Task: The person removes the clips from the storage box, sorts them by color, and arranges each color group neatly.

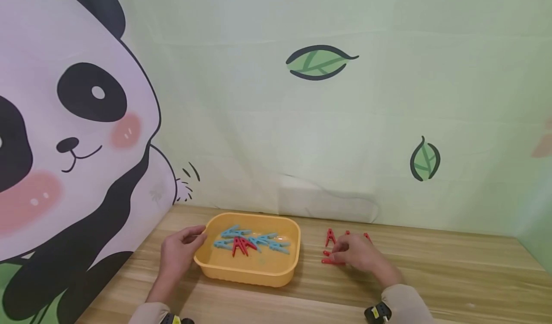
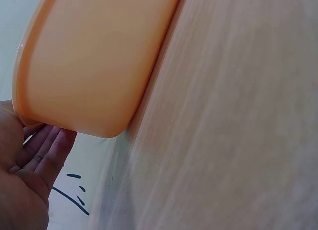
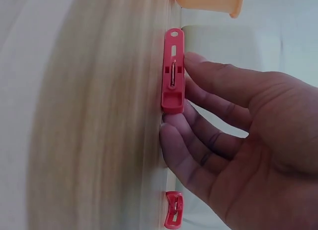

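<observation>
Large panda print (image 1: 86, 132), pale green backdrop (image 1: 224, 113), wide leaf (image 1: 317, 64), smaller leaf (image 1: 425, 161), wood-grain tabletop (image 1: 457, 276)

Head view looks forward and down; close, low wrist views share the tub (image 1: 247, 275).

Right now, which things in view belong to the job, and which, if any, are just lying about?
Likely job:
Rectangular yellow plastic tub, left hand at its rim
Red plastic clothespins on the wood-grain tabletop, right hand at one
Blue plastic clothespins and red ones inside the tub

Lying about:
Nothing obvious
Pale green panda-print backdrop: scenery
</observation>
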Demonstrator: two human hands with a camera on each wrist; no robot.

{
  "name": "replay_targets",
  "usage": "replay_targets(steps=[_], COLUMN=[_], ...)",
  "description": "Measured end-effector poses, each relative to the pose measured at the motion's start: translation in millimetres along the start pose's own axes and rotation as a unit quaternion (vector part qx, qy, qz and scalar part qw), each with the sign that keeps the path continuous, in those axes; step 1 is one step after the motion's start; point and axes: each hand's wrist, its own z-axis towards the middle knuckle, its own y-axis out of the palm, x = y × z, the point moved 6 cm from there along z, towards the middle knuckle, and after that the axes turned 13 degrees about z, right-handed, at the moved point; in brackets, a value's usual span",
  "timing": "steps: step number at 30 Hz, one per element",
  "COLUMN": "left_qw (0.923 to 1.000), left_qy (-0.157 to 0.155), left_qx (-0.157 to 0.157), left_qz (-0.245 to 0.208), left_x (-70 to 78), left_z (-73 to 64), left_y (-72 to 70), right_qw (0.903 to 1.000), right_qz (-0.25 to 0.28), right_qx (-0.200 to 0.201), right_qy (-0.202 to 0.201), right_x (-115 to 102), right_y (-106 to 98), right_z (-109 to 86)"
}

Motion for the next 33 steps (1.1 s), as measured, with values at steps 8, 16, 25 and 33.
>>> replay_targets(steps=[8,16,25,33], left_qw=[1.0000,0.9999,0.9999,0.9999], left_qy=[-0.001,0.001,-0.002,-0.004], left_qx=[-0.001,-0.004,-0.005,-0.007], left_qz=[-0.004,-0.012,-0.013,-0.013], left_x=[0.3,-0.3,0.4,-0.9], left_z=[0.0,0.1,-0.1,-0.2], left_y=[0.1,0.4,0.5,0.7], right_qw=[0.9994,0.9984,0.9980,0.9987], right_qz=[0.012,-0.032,-0.016,0.004], right_qx=[-0.020,0.040,0.042,0.035], right_qy=[-0.025,0.022,0.043,0.037], right_x=[-3.2,-4.6,-5.9,-5.0], right_y=[2.2,-4.6,3.6,5.0], right_z=[0.3,-1.8,0.9,1.6])
